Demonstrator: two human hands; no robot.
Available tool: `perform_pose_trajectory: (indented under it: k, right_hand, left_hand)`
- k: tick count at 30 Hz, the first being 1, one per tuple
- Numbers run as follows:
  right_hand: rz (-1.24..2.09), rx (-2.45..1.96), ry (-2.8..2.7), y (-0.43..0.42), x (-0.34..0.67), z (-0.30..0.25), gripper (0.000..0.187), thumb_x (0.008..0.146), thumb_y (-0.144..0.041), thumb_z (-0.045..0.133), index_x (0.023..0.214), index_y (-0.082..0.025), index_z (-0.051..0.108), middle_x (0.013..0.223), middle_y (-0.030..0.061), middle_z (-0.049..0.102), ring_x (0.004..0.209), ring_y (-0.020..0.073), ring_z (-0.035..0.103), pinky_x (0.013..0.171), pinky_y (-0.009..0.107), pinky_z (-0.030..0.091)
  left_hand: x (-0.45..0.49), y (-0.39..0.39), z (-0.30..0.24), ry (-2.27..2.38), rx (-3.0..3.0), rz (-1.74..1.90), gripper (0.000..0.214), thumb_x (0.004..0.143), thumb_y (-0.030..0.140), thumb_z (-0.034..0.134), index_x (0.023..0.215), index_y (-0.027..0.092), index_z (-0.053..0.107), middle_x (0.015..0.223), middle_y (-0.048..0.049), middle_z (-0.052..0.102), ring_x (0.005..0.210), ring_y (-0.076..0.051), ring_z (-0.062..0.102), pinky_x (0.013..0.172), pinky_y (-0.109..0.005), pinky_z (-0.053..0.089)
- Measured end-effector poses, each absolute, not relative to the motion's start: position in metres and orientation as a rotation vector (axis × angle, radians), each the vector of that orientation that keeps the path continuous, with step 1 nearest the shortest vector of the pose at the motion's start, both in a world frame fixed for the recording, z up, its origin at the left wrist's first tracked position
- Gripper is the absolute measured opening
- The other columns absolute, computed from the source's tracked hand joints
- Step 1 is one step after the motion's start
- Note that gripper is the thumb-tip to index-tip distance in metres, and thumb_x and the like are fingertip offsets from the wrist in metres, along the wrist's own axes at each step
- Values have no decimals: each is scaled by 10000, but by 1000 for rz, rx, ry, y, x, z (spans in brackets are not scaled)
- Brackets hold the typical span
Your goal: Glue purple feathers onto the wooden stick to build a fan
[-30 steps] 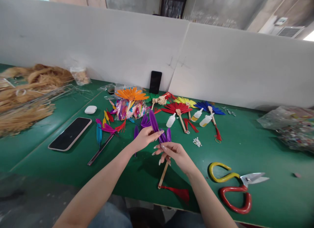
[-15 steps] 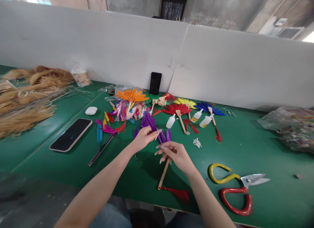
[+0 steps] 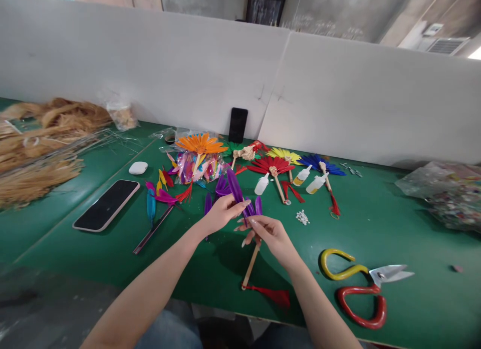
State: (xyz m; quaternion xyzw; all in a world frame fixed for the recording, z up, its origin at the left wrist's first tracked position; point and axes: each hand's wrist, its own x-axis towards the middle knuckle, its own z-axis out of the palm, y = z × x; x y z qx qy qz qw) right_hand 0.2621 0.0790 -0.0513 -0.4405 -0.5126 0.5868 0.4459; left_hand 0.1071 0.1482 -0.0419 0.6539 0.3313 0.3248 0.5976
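Observation:
Between the fingers of my left hand (image 3: pixel 221 212) is a long purple feather (image 3: pixel 233 185), tilted with its tip up and to the left. My right hand (image 3: pixel 272 235) is closed at the feather's lower end and around the top of a small feather fan. Below that hand the fan's wooden handle (image 3: pixel 251 267) slants down to a red tassel (image 3: pixel 273 295) lying on the green table. Other purple feathers (image 3: pixel 258 206) stick up behind my fingers, which hide where they join the fan. More loose purple feathers (image 3: pixel 208 203) lie just beyond my left hand.
Finished-looking fans, orange (image 3: pixel 201 143), red (image 3: pixel 272 166) and blue (image 3: pixel 319 163), lie behind. Glue bottles (image 3: pixel 262 184) and white beads (image 3: pixel 302 217) sit right of centre. Scissors (image 3: pixel 379 276) lie at right; a phone (image 3: pixel 107 206) and tweezers (image 3: pixel 153 230) at left.
The purple feather in my left hand has turned slightly and its tip sits a little further right. Both hands stay in nearly the same place. The view has shifted slightly.

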Motion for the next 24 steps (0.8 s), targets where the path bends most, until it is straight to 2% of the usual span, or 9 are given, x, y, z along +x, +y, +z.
perform_pose_trajectory:
  k: [11, 16, 24]
  right_hand:
    - [1465, -1130, -1327, 78, 263, -51, 321, 818, -459, 525, 898, -156, 593, 813, 62, 673, 554, 130, 637, 390, 195, 405]
    - [1422, -1193, -1337, 78, 263, -51, 309, 820, -454, 525, 862, -154, 590, 764, 57, 672, 532, 124, 619, 389, 198, 377]
    - [1288, -1194, -1400, 76, 262, -55, 290, 841, -442, 497, 896, -172, 589, 767, 44, 668, 543, 127, 613, 441, 229, 416]
  left_hand:
    - [107, 147, -42, 799, 1593, 697, 338, 813, 469, 494, 733, 141, 504, 497, 72, 343, 434, -55, 308, 429, -207, 238]
    - [108, 146, -40, 799, 1608, 691, 354, 816, 482, 482, 690, 151, 467, 498, 73, 327, 439, -55, 294, 431, -207, 232]
    - [107, 147, -40, 825, 1594, 708, 356, 813, 474, 491, 651, 171, 400, 489, 75, 327, 438, -59, 312, 432, -207, 254]
